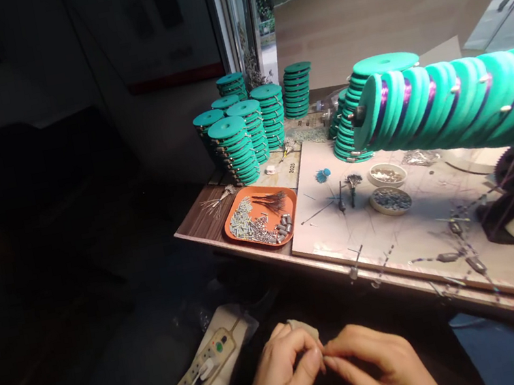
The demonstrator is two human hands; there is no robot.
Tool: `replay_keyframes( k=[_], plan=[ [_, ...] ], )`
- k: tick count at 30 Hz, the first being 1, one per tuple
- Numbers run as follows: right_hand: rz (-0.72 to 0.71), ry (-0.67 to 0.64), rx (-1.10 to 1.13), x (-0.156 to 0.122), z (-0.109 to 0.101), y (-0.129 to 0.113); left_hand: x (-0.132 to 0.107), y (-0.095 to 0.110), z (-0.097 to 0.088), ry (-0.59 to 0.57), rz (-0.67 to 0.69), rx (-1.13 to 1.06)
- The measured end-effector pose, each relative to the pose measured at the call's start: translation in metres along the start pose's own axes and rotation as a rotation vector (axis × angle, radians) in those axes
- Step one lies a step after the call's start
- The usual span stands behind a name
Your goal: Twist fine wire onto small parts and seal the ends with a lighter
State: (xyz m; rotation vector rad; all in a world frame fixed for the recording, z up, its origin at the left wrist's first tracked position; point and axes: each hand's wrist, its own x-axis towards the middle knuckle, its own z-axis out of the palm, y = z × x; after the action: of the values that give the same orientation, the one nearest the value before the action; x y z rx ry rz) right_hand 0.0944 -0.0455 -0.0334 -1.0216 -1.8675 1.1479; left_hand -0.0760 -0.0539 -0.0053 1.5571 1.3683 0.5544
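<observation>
My left hand [290, 366] and my right hand [378, 357] meet in front of the table's near edge, low in the view. Both are closed in a pinch, fingertips almost touching. Whatever lies between the fingertips is too small to make out. A pale grey-white piece [303, 328] shows at the fingers of my left hand; whether it is worn or held I cannot tell. Beyond the hands, an orange tray [233, 235] holds grey tube-like pieces, small metal parts and dark thin wires.
Stacks of green spools [232, 150] stand at the back left. A horizontal row of green spools [460, 103] juts over the right side. Two small bowls [393, 213] with tiny parts and loose fishing-rig-like pieces [447, 257] lie on the board [324, 234]. A power strip [203, 368] sits lower left.
</observation>
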Motion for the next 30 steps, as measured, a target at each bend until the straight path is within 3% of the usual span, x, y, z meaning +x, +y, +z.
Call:
replay_keyframes(
  k=[17, 30],
  plan=[
    [-0.023, 0.124, -0.009, 0.002, 0.003, -0.001, 0.000, 0.008, -0.002, 0.038, 0.007, 0.080],
    [-0.035, 0.127, 0.000, 0.003, 0.003, -0.005, 0.001, 0.011, 0.001, 0.048, 0.032, 0.146]
  ],
)
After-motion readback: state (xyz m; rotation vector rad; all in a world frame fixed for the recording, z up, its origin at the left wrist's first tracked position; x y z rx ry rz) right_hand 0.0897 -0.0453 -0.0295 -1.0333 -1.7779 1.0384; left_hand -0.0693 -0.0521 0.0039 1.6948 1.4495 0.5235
